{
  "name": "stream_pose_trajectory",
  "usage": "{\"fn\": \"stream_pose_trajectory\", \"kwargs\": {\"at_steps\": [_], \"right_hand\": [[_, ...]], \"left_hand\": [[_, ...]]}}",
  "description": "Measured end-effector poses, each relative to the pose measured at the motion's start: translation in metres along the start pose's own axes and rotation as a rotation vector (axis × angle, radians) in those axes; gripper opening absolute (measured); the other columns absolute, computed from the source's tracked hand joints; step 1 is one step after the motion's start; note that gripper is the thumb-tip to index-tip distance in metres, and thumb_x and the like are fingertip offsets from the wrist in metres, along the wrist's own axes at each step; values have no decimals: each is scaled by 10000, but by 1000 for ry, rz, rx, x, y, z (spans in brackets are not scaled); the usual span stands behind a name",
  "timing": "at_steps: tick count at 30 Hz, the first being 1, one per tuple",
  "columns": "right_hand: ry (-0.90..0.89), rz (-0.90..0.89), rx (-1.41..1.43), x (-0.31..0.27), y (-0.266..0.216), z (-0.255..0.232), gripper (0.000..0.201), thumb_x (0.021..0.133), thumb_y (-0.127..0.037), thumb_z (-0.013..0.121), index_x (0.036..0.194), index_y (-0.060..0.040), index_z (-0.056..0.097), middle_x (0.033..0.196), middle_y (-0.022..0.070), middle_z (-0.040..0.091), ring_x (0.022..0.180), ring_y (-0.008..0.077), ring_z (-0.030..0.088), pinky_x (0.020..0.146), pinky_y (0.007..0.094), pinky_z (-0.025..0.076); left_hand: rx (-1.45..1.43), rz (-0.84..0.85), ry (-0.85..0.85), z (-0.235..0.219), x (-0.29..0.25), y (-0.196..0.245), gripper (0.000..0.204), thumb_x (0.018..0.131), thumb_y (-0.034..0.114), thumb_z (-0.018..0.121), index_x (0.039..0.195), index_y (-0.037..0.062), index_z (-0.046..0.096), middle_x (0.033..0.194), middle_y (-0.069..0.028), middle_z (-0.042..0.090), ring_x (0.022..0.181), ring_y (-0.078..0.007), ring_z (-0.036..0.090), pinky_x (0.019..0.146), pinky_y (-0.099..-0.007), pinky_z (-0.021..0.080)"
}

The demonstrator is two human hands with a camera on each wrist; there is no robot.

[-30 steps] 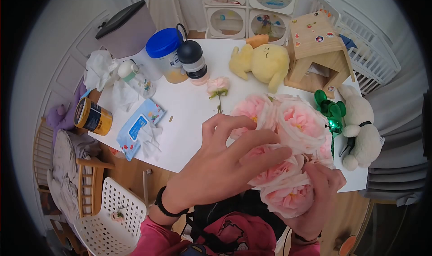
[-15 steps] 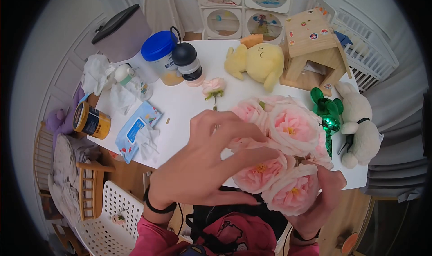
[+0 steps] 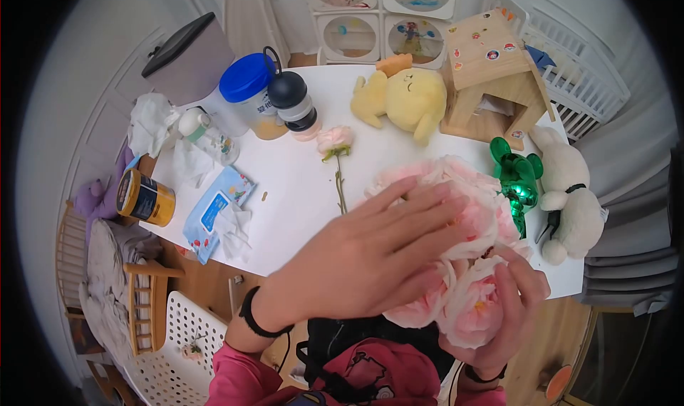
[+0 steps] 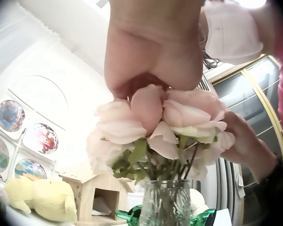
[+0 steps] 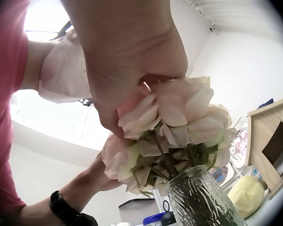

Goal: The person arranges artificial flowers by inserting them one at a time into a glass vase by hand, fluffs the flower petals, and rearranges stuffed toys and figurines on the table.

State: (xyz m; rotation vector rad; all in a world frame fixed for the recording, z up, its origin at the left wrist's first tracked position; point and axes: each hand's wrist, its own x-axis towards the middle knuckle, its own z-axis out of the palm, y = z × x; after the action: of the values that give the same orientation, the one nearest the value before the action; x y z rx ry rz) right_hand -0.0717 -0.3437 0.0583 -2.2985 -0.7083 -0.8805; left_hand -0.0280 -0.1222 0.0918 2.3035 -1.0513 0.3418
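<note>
A bunch of pink roses (image 3: pixel 479 208) stands in a ribbed glass vase (image 4: pixel 165 205) at the table's near right edge. My left hand (image 3: pixel 377 253) lies flat across the top of the blooms, fingers straight, palm pressing on them (image 4: pixel 151 61). My right hand (image 3: pixel 509 310) cups the nearest rose from the near right side, fingers curled round the bloom (image 5: pixel 127 96). The vase (image 5: pixel 205 200) shows only in the wrist views; the blooms hide it from the head view. One loose rose (image 3: pixel 335 141) lies on the table beyond my left hand.
On the white table (image 3: pixel 299 185) are a yellow plush (image 3: pixel 407 96), a wooden toy house (image 3: pixel 491 71), a green balloon dog (image 3: pixel 516 178), a white plush (image 3: pixel 570 192), a blue-lidded jar (image 3: pixel 249 92), a black-lidded container (image 3: pixel 291 103) and a wipes pack (image 3: pixel 214 206). A white basket (image 3: pixel 171 349) stands below left.
My left hand has gone from fingers curled at the bunch's left side to lying flat over its top. The blooms are pressed closer together. The right hand stays under the near rose.
</note>
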Motion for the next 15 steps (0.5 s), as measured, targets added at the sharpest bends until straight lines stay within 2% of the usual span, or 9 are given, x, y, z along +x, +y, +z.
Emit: {"fn": "stream_pose_trajectory", "kwargs": {"at_steps": [1,3,6,7,9,12,13,15], "right_hand": [[-1,-2,4,0,1,0,649,700,-413,753,1177,-17,559,1178,142,574,1034,290,591,878,383,346],[-63,-29,-9,0,4,0,645,760,-375,605,1258,23,510,1228,203,547,1127,379,520,932,472,377],[-102,-38,-112,0,8,-3,655,793,-405,555,1285,25,502,1275,230,524,1196,420,487,976,503,355],[-102,-37,-113,1,9,-4,655,793,-405,555,1285,25,502,1275,230,524,1196,420,487,976,503,355],[-105,-26,-207,4,10,-6,640,787,-468,575,1236,-14,544,1293,191,527,1160,408,508,877,491,401],[-177,-52,-290,5,15,-15,737,821,-557,507,1327,-24,459,1324,221,488,1190,445,467,903,525,391],[-175,-54,-291,3,11,-18,737,821,-557,507,1327,-24,459,1324,221,488,1190,445,467,903,525,391],[-4,8,-290,-10,-2,-23,782,866,-613,445,1392,-39,371,1345,242,456,1180,454,471,913,552,379]], "left_hand": [[37,-8,31,4,-3,5,487,851,306,631,1239,17,579,1297,-166,554,1268,-338,483,1074,-504,339],[71,-31,34,10,-6,15,502,860,331,617,1250,19,572,1303,-161,550,1263,-332,488,1070,-501,343],[130,-76,41,17,-9,29,549,867,384,599,1283,28,548,1325,-155,533,1259,-328,489,1065,-500,345],[162,-104,46,19,-9,33,581,866,411,594,1305,35,530,1343,-154,519,1260,-331,485,1064,-502,342],[180,-133,56,26,-10,41,590,872,415,585,1322,40,515,1364,-156,498,1270,-334,473,1071,-501,331],[179,-171,52,28,-11,46,627,866,430,592,1346,41,489,1401,-167,457,1296,-360,438,1085,-518,293],[162,-179,37,28,-11,47,657,854,441,608,1354,36,479,1417,-177,438,1312,-382,414,1093,-538,267],[85,-170,46,19,-11,43,665,846,430,618,1360,34,472,1431,-187,417,1329,-403,383,1093,-562,242]]}}
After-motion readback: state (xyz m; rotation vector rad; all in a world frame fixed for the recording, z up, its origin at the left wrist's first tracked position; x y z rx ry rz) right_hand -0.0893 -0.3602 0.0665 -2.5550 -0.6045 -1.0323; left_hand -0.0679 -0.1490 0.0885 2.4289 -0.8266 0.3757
